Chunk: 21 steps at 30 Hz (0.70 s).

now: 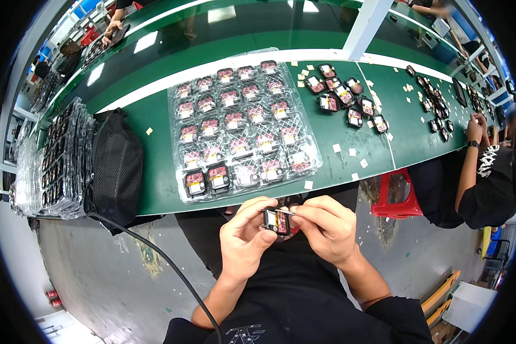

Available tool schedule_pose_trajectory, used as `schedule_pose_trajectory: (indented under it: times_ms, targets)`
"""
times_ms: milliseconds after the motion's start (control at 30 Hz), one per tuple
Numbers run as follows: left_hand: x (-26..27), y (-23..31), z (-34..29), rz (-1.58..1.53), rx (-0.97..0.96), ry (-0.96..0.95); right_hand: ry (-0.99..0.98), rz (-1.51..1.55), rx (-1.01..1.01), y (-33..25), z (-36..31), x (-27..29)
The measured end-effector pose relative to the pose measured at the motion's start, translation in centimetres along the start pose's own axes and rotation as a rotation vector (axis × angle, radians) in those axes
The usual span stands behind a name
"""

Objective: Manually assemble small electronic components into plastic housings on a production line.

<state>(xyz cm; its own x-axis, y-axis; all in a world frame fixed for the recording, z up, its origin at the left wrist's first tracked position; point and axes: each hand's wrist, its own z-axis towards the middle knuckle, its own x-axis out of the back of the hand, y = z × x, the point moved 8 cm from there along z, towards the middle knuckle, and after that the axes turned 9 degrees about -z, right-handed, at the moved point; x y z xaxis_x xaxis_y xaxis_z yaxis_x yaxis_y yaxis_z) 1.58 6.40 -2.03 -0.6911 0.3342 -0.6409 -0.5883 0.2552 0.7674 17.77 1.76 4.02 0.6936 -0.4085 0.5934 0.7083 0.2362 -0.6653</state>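
Just beyond the table's front edge, my left hand [242, 241] grips a small black device housing [277, 221] between thumb and fingers. Its open face shows a red circuit board and a pale rectangular part. My right hand [330, 230] pinches a thin metal tool [285, 212], possibly tweezers, whose end lies at the top edge of the housing; the rest of it is hidden by the fingers. On the table ahead, a clear plastic tray [312, 150] holds several similar units in rows, and two black-framed ones [218, 177] sit in its nearest row.
Loose black units [344, 95] lie right of the tray among small pale paper squares [336, 148]. At left stand a black mesh bag [117, 166] and stacked filled trays [63, 157]. A black cable [160, 252] crosses beside my left forearm. A co-worker [487, 172] sits at right, near a red stool [397, 195].
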Motion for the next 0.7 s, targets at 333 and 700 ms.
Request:
schedule_pose_trajectory:
  times_ms: [333,700]
  targets:
    - [0.6,-0.4,-0.1,-0.005,0.009,0.032,-0.017,-0.167,0.140,-0.9,0.1,-0.3]
    - [-1.3,4.6,2.3,0.844,-0.444,-0.025,0.235,-0.681,-0.398,12.2,3.1,6.7]
